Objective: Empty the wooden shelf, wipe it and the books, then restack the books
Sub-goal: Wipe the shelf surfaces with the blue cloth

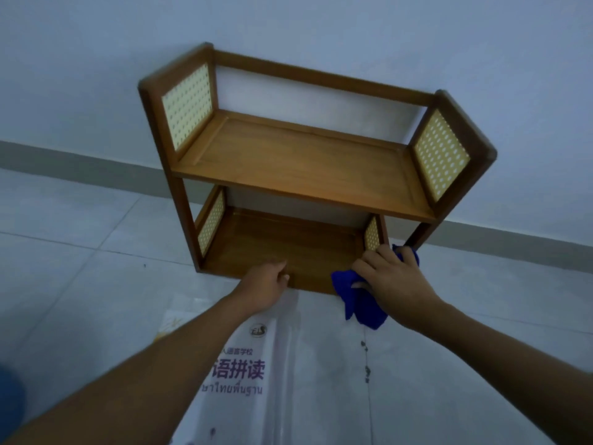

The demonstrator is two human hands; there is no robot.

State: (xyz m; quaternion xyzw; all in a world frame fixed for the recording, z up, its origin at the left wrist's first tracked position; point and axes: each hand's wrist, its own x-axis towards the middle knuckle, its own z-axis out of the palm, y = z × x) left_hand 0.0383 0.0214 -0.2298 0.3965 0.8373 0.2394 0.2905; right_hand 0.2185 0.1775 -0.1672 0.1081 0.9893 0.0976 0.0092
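Your two-tier wooden shelf [298,168] stands on the pale tiled floor [80,252], its back close against the white wall [353,33]. It has perforated cream panels set in its side frames.

Your left hand [266,284] grips the front edge of the lower board near its middle. The fingers are curled together over the lip and the thumb lies along the front.

Your right hand [391,277] holds a blue cloth [356,300] at the lower board's right front corner, just beside the right post. Its fingers are bent and close together around the bunched fabric. A loose fold hangs down in front of the board, and a bit of cloth shows beyond the knuckles.

A white-covered book [256,364] with purple Chinese characters and a line of Thai script lies flat on the floor just in front of the shelf, partly under your left forearm. A grey skirting strip [64,159] runs along the foot of the wall.
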